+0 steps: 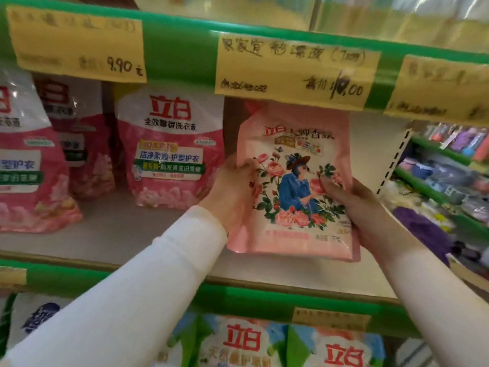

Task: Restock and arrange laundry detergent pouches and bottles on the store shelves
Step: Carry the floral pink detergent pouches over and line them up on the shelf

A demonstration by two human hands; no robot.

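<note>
Item: pink floral detergent pouch [293, 181], upright, label facing us, held clear of the shelf board [132, 229] in the gap to the right of a pink-and-white detergent pouch [172, 149] and below a yellow price label [296, 72]. We hold it at both side edges. Our left hand [232, 192] grips the left edge with its thumb on the front. Our right hand [352, 205] grips the right edge with its fingers curled onto the printed face. Handling, as we judge it: soft film with liquid inside, so moderately heavy, prone to sag and slump, and glossy enough to slip. Best hold: both sides at mid-height, as here, or one palm under the base. We would avoid squeezing the belly or lifting by the top corner. It should stand on its base once lowered.
</note>
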